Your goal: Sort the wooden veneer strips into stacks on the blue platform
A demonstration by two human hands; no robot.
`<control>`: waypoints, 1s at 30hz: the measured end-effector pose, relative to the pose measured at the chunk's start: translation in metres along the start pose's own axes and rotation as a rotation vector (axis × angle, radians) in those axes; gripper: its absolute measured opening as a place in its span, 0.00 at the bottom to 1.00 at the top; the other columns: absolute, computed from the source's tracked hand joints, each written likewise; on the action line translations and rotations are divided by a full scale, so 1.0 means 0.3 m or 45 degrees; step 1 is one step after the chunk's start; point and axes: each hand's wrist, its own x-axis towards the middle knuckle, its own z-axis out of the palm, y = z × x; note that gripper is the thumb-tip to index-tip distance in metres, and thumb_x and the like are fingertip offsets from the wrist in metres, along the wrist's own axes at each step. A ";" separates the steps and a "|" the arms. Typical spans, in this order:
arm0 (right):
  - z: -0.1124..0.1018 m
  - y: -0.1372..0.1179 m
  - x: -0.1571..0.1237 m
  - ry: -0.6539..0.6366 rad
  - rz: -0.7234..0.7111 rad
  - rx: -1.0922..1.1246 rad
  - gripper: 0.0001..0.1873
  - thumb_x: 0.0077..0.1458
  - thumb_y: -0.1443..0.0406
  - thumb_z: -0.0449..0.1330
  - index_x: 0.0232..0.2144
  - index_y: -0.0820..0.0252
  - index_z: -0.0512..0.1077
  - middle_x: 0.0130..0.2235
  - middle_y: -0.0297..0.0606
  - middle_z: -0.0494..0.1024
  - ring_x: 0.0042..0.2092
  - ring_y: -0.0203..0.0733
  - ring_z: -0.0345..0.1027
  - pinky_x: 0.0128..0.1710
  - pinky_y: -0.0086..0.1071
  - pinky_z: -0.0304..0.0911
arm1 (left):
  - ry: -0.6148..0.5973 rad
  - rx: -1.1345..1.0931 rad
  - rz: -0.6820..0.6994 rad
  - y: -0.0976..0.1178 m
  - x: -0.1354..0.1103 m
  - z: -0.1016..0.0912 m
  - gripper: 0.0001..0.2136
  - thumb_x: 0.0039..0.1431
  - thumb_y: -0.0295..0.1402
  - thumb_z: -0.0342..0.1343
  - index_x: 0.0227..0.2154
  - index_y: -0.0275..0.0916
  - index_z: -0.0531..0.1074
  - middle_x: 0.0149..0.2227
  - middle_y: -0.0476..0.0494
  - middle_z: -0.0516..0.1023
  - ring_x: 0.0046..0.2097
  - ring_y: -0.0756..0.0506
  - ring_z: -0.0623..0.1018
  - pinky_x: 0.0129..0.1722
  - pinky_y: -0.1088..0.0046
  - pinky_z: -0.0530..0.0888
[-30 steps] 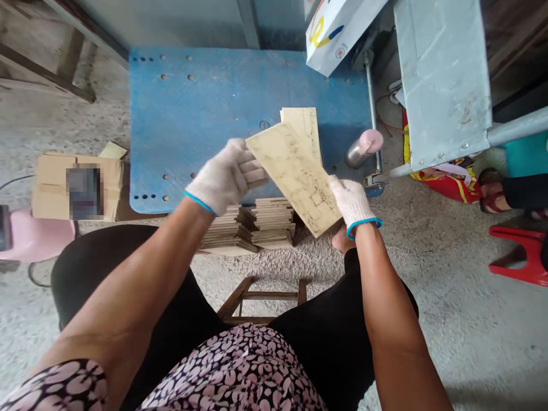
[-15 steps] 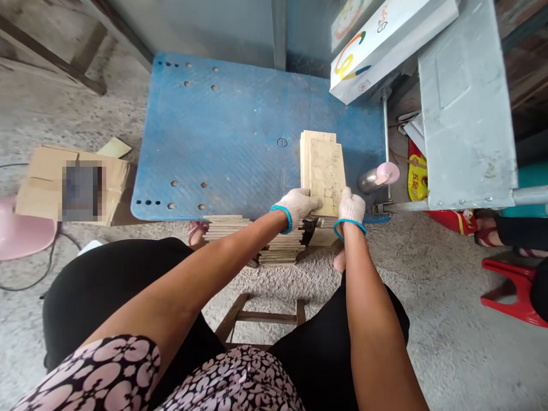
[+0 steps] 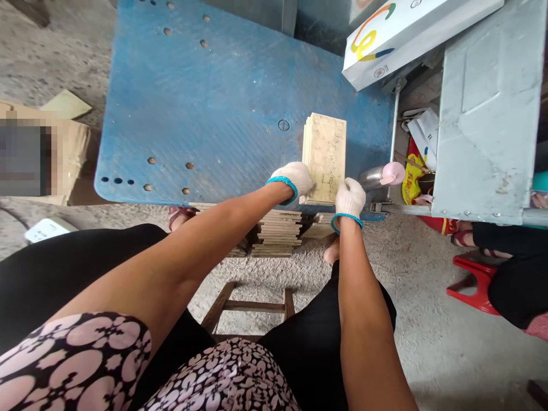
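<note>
A: What can't be seen around your grip?

B: Your left hand, in a white knitted glove with a blue cuff, rests at the near left side of the stack of flat, rectangular cream boards; the back of the glove hides most of your fingers. Your right hand, gloved alike, is half curled at the near right corner. Whether either is closed on a board, I can't tell. Your left forearm covers part of the piled boards below the near edge, and the brown cardboard box is cut off at the left, with a blurred patch over it.

A: And your edges and room?

B: Your stack lies on the blue, rectangular desk, its near end close to the desk's near edge. The broad blue surface stretches to your left. On your right it's tighter: the silver metal bottle with a pink lid is just beside your right hand, and the long white printed bag sits at the far right corner.
</note>
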 end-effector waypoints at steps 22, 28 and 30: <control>-0.308 0.158 -0.072 -0.019 -0.253 0.081 0.17 0.57 0.59 0.54 0.20 0.57 0.56 0.23 0.28 0.54 0.30 0.36 0.48 0.35 0.32 0.51 | -0.099 -0.063 0.020 0.088 -0.235 0.399 0.32 0.65 0.37 0.50 0.69 0.37 0.51 0.61 0.30 0.67 0.57 0.34 0.72 0.54 0.59 0.71; -0.338 0.157 -0.076 -0.064 -0.213 0.200 0.15 0.56 0.58 0.55 0.22 0.56 0.57 0.25 0.31 0.58 0.32 0.37 0.54 0.39 0.33 0.57 | 0.018 -0.181 -0.115 0.072 -0.181 0.413 0.21 0.62 0.37 0.52 0.57 0.41 0.71 0.54 0.36 0.75 0.55 0.37 0.74 0.53 0.66 0.71; -0.341 0.170 -0.081 -0.056 -0.208 0.231 0.14 0.56 0.57 0.56 0.24 0.57 0.59 0.26 0.32 0.60 0.35 0.39 0.57 0.41 0.34 0.59 | 0.048 -0.198 -0.131 0.064 -0.181 0.425 0.17 0.61 0.38 0.52 0.50 0.41 0.75 0.51 0.37 0.77 0.53 0.37 0.75 0.50 0.66 0.72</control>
